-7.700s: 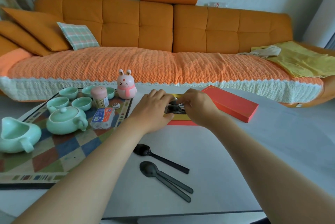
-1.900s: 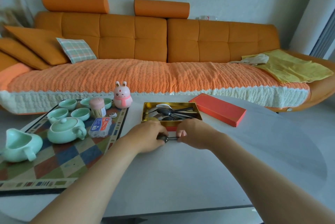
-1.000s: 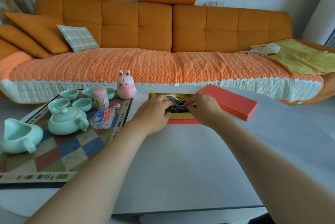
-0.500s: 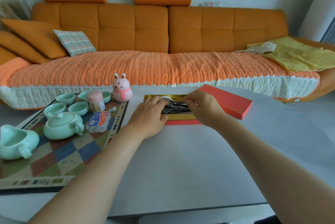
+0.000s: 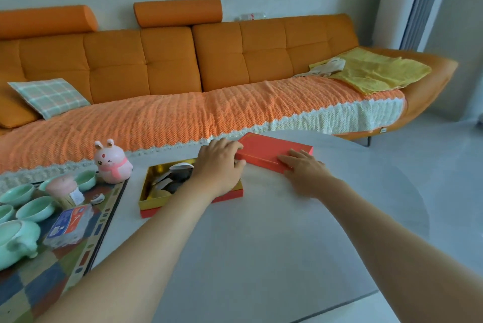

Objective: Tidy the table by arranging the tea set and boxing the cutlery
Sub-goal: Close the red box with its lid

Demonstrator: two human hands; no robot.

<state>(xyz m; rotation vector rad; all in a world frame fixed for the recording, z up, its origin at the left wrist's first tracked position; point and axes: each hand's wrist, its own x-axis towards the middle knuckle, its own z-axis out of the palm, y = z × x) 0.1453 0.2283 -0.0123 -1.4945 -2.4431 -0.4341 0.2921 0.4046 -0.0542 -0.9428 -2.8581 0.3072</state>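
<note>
Head view: both hands, left hand (image 5: 220,159) and right hand (image 5: 300,164), lie on the red lid (image 5: 271,151), grip loose, having left the open cutlery box (image 5: 151,192) at nine o'clock; the left forearm hides the box's right half.

Both arms are stretched forward — the left hand (image 5: 219,163) is spread palm-down with fingers extended, the right hand (image 5: 303,165) laid flat, fingers splayed.

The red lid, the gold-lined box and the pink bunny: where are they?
red lid (image 5: 271,148), head view, on its flat top.
gold-lined box (image 5: 147,192), head view, on its left inner wall.
pink bunny (image 5: 112,164), head view, on its body.
</note>
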